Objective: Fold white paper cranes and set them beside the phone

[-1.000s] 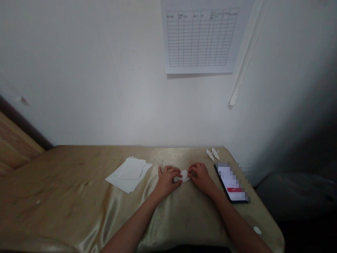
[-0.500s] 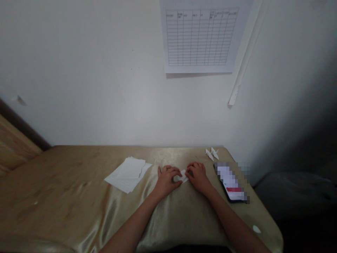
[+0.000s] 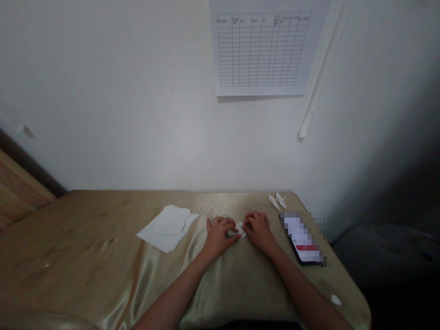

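Note:
A small piece of folded white paper (image 3: pixel 241 230) lies low over the table between my hands. My left hand (image 3: pixel 222 233) grips its left side, thumb and index finger curved in toward it and the other fingers bent. On the opposite side my right hand (image 3: pixel 257 228) pinches the paper's right edge, its fingers curled. Parts of the paper are hidden behind the fingertips, so its exact folded shape is hard to make out.
A stack of white paper sheets (image 3: pixel 167 228) rests on the gold-brown tablecloth (image 3: pixel 99 256) at left. Two folded paper cranes (image 3: pixel 277 200) sit near the wall. A phone (image 3: pixel 302 240) lies at right, and a small white scrap (image 3: pixel 336 300) near the right edge.
My left thumb has shifted slightly to the right along the paper. My right hand stays almost where it was, still at the paper's right edge.

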A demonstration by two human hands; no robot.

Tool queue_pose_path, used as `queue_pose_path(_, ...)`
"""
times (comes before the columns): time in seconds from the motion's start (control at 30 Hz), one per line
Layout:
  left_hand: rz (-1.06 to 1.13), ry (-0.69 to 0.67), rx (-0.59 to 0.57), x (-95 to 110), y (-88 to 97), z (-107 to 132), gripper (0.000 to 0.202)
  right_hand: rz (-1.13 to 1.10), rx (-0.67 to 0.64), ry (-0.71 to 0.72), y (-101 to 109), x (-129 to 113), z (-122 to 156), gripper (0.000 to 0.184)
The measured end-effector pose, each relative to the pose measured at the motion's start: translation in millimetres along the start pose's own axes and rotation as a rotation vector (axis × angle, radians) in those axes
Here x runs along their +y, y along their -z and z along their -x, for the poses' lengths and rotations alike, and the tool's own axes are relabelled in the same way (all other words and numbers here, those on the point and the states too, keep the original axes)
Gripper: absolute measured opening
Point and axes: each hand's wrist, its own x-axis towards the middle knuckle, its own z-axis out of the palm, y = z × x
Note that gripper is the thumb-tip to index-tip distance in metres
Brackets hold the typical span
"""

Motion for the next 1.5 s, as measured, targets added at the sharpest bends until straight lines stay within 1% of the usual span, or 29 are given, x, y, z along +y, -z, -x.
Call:
queue_pose_path(0.17,-0.014,0.009,-0.014,-1,0.1,0,0.014,0.009,-0.004,-0.008,2,-3,0,0.009)
queue_pose_path(0.43,-0.012,0.018,-0.025,4,3.9,0,0.017,0.019,-0.006,-0.004,2,-2,-1,0.009)
queue_pose_path(0.7,-0.031,0.024,-0.009,5,2.9,1,0.014,0.001,-0.016,-0.007,1,0,-1,0.008)
queue_pose_path(0.9,-0.026,0.022,-0.015,4,3.3,0,0.013,0.004,0.008,-0.020,2,-3,-1,0.008)
queue_pose_path(1.13,-0.033,0.024,-0.027,3,2.5,-2,0.018,0.007,0.005,-0.047,5,-7,-3,0.008)
queue_pose_path(1.3,-0.042,0.027,-0.046,2,2.1,-2,0.020,0.019,-0.020,-0.075,7,-11,-4,0.008)
queue_pose_path(1.5,-0.051,0.022,-0.050,3,2.3,-1,0.021,0.012,-0.005,-0.096,8,-14,-3,0.009)
